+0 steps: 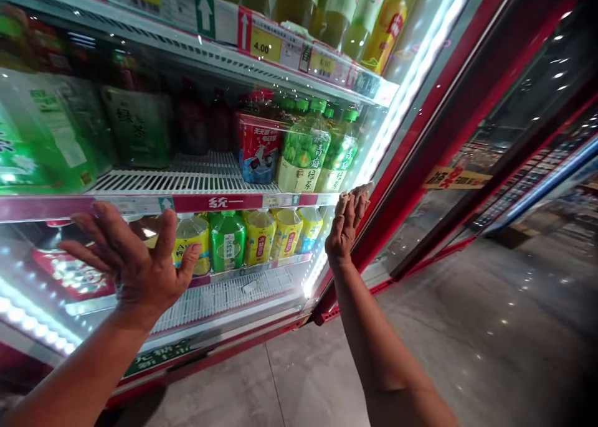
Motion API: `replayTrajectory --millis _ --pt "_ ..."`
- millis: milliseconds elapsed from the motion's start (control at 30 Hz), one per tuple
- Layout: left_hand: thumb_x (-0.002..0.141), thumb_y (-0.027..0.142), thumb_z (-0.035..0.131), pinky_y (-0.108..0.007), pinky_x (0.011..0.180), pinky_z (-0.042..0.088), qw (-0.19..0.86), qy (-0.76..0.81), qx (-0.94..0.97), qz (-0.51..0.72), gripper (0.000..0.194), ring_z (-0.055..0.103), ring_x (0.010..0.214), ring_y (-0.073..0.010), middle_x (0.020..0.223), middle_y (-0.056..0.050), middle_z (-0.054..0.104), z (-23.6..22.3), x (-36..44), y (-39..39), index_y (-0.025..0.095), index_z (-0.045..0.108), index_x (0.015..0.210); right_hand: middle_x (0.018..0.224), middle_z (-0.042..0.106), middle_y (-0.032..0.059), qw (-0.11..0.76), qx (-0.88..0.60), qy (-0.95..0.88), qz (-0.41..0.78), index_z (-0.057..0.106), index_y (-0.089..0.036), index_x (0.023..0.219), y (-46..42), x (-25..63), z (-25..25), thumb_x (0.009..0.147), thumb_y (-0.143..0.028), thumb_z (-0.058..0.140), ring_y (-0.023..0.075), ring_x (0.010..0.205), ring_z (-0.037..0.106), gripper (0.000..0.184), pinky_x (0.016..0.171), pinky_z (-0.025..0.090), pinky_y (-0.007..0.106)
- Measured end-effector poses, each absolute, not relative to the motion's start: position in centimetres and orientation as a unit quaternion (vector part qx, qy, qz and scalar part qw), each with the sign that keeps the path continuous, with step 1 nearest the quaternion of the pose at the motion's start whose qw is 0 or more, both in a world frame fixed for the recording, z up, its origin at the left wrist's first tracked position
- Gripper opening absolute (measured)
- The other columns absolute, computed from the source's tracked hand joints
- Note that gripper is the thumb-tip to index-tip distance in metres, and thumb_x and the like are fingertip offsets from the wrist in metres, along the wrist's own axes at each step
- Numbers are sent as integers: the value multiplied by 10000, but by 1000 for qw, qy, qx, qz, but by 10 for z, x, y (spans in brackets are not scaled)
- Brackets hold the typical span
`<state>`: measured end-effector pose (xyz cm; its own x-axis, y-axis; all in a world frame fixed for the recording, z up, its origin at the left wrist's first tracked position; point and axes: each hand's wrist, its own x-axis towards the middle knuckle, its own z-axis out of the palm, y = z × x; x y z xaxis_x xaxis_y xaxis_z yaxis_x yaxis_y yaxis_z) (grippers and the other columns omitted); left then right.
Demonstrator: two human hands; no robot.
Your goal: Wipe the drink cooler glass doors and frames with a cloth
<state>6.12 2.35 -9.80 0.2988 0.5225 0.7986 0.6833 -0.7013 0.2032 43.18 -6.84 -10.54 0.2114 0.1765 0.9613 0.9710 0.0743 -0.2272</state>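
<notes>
I seem to be reaching, my left hand [147,274] spread empty before the yellow bottles [259,243], my right hand [346,228] straight-fingered near the green bottles [306,150] on the shelf [196,181] above, and gripping any would call for curled fingers.

The shelf [227,201], a white wire rack with a maroon front strip and white lettering, spans from behind the left hand [144,265] to the right hand's [348,225] fingertips; whether either touches it cannot be told. On it, just up and left of the right hand, 2 tea bottles [303,156] stand upright at the front, green-capped and pale at the base, more green caps behind. Lower down, between the hands, 5 upright bottles form a row: a yellow-labelled bottle [202,243] beside the left thumb, a green bottle [228,246], 2 yellow bottles [259,237] with red patches, and a yellow-and-blue bottle [309,228] nearest the right hand.
</notes>
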Motion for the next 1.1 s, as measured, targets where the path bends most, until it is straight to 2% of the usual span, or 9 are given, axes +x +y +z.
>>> replayTrajectory --millis 67,133,267,400,600,700,933,1100 --pt "798 403 740 -865 1034 -122 122 -394 -784 -463 1076 -211 1443 -585 1581 76 -424 -97 62 19 514 -21 1551 1648 269 65 530 -568 -504 -378 250 -323 1581 -67 429 -99 1045 -305 234 221 1559 112 536 1232 55 633" --pt "786 391 751 -852 1067 -83 129 -407 -775 -465 1083 -178 1461 -574 1591 75 -408 -95 64 14 489 0 1562 1656 241 74 527 -585 -496 -366 216 -305 1592 -65 420 -98 1044 -307 206 215 1564 79 547 1232 65 631" --pt "811 339 722 -811 1100 -111 109 -419 -774 -462 1016 -200 1477 -531 1582 101 -415 -91 68 7 481 58 1567 1681 126 116 502 -626 -492 -337 156 -239 1607 -61 394 -113 1033 -365 234 259 1566 24 593 1217 84 657" --pt "816 311 721 -818 1084 -122 109 -400 -784 -462 971 -220 1476 -520 1587 98 -409 -92 65 8 519 120 1550 1681 121 109 480 -628 -501 -352 178 -246 1602 -54 384 -107 1024 -372 211 272 1563 22 593 1206 98 664" --pt "818 278 723 -813 1075 -139 109 -381 -792 -465 1013 -245 1483 -485 1587 105 -409 -94 62 11 571 61 1526 1678 114 122 447 -659 -479 -369 166 -255 1601 -52 373 -115 1006 -375 245 304 1556 -78 612 1168 80 715" --pt "815 273 726 -798 1082 -149 100 -381 -794 -463 1019 -257 1483 -471 1586 103 -411 -94 62 10 571 59 1525 1672 136 132 429 -655 -496 -376 163 -243 1602 -53 366 -125 988 -339 275 311 1555 -80 631 1171 99 704" --pt "821 292 723 -793 1105 -102 111 -371 -797 -463 997 -205 1508 -450 1621 64 -350 -100 57 10 544 77 1538 1686 65 131 441 -602 -530 -403 97 -237 1611 -43 340 -110 989 -348 297 309 1557 -75 663 1184 147 672" --pt "812 305 737 -785 1114 -94 111 -371 -799 -460 1013 -157 1521 -446 1641 31 -300 -100 55 6 524 73 1544 1679 133 121 412 -581 -567 -415 116 -272 1608 -41 326 -107 1001 -342 335 291 1562 -54 649 1192 133 666"
